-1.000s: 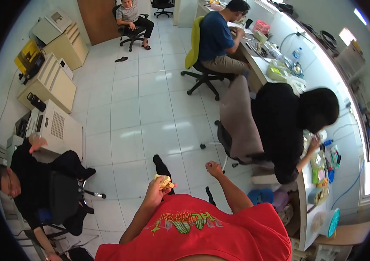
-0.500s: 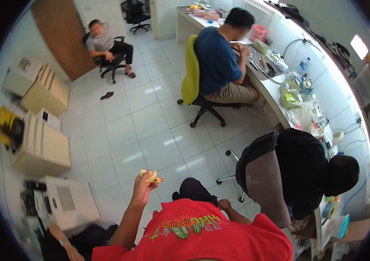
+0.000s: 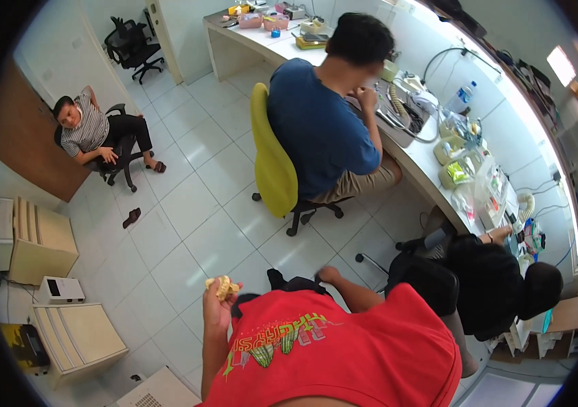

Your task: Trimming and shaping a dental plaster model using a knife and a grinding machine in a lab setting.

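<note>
My left hand [image 3: 215, 305] is closed on a crumpled, pale yellow item [image 3: 224, 287], perhaps food, held beside the front of my red printed shirt [image 3: 329, 346]. My right hand [image 3: 327, 275] hangs at the right of my body near my dark legs, its fingers curled; whether anything is inside them is too small to make out. A co-worker in blue [image 3: 323, 129] sits ahead on a yellow-green chair [image 3: 272, 156]. Another in black [image 3: 472, 285] bends at the bench close on my right, one hand on its top.
A long cluttered bench [image 3: 403, 156] runs along the right. A seated person in stripes [image 3: 85, 129] is by the brown door [image 3: 24, 136], with a loose sandal [image 3: 132, 218] on the floor. Cream cabinets [image 3: 78, 336] stand at left; an office chair [image 3: 136, 51] is in the doorway.
My view has moved forward and turned, bringing the blue-shirted co-worker closer. The striped person has raised an arm. The seated person at my left has left view. My left hand still holds the yellow item.
</note>
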### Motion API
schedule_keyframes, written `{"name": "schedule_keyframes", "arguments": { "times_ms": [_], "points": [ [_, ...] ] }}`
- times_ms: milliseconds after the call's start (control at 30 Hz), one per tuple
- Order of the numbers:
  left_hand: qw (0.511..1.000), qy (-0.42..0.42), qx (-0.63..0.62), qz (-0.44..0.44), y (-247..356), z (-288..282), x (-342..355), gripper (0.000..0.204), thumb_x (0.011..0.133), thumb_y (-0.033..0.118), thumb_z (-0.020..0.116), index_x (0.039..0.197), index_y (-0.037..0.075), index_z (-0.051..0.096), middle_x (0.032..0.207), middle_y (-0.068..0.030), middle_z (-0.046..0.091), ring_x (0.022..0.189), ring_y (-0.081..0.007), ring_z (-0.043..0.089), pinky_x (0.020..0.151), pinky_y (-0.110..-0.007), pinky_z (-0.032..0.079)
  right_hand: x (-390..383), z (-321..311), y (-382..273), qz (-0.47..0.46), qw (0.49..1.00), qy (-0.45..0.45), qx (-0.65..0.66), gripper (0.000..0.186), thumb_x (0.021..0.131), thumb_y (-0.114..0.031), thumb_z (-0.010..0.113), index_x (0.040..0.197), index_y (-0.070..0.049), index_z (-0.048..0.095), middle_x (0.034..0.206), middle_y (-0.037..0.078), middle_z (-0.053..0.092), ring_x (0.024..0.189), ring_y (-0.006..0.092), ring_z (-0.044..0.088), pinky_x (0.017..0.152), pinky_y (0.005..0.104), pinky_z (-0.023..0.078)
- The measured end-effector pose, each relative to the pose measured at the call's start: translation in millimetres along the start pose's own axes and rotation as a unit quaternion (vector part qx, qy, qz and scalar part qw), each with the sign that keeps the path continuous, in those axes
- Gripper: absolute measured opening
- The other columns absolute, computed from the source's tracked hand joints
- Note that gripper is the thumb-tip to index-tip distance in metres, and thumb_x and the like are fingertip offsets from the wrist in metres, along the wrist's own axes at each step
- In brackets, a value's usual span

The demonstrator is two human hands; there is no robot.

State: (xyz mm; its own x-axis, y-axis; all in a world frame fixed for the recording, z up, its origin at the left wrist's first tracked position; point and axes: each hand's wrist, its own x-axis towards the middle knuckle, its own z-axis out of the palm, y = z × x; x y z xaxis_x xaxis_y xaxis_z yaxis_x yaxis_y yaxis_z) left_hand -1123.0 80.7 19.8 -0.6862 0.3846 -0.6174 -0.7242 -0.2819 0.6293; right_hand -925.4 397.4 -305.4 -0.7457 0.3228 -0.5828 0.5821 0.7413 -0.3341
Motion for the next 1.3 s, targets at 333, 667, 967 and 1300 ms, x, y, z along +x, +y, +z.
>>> {"name": "schedule_keyframes", "arguments": {
  "times_ms": [333, 667, 967, 1300],
  "points": [
    [0.999, 0.014, -0.040, -0.003, 151.2, 14.1, 196.5, 0.022, 0.095, 0.025, 0.052, 0.102, 0.004, 0.056, 0.093, -0.0071, 0.064, 0.089, -0.0281, 0.068, 0.058, -0.024, 0.053, 234.0, -228.1, -298.9, -0.163, 0.949, 0.085, 0.256, 0.024, 0.086, -0.023, 0.060, 0.099, -0.004, 0.065, 0.087, 0.010, 0.069, 0.075, 0.0194, 0.067, 0.071, 0.0331, 0.052],
    [0.993, -0.070, 0.096, -0.029, 342.6, 52.4, 387.0, 0.026, 0.095, 0.028, 0.052, 0.105, 0.004, 0.054, 0.094, -0.0080, 0.065, 0.087, -0.0251, 0.069, 0.064, -0.024, 0.053, 330.3, -313.7, -385.7, -0.092, 0.949, 0.034, 0.300, 0.027, 0.089, -0.023, 0.059, 0.105, -0.003, 0.065, 0.085, 0.009, 0.069, 0.074, 0.0161, 0.067, 0.072, 0.0298, 0.052],
    [0.979, -0.163, 0.112, -0.045, 447.7, 150.8, 540.6, 0.029, 0.095, 0.031, 0.052, 0.107, 0.004, 0.054, 0.094, -0.0086, 0.065, 0.088, -0.0238, 0.069, 0.066, -0.024, 0.053, 458.4, -418.1, -413.1, -0.028, 0.932, 0.102, 0.348, 0.029, 0.089, -0.023, 0.059, 0.108, -0.002, 0.065, 0.087, 0.011, 0.070, 0.078, 0.0164, 0.067, 0.073, 0.0302, 0.052],
    [0.968, -0.209, 0.078, -0.111, 492.8, 248.3, 718.8, 0.028, 0.094, 0.029, 0.054, 0.103, 0.003, 0.058, 0.096, -0.0068, 0.065, 0.090, -0.0274, 0.068, 0.063, -0.025, 0.054, 599.8, -556.5, -364.9, 0.021, 0.934, 0.184, 0.304, 0.028, 0.088, -0.023, 0.059, 0.105, -0.002, 0.066, 0.087, 0.012, 0.070, 0.080, 0.0202, 0.068, 0.073, 0.0326, 0.051]
  ]
}}
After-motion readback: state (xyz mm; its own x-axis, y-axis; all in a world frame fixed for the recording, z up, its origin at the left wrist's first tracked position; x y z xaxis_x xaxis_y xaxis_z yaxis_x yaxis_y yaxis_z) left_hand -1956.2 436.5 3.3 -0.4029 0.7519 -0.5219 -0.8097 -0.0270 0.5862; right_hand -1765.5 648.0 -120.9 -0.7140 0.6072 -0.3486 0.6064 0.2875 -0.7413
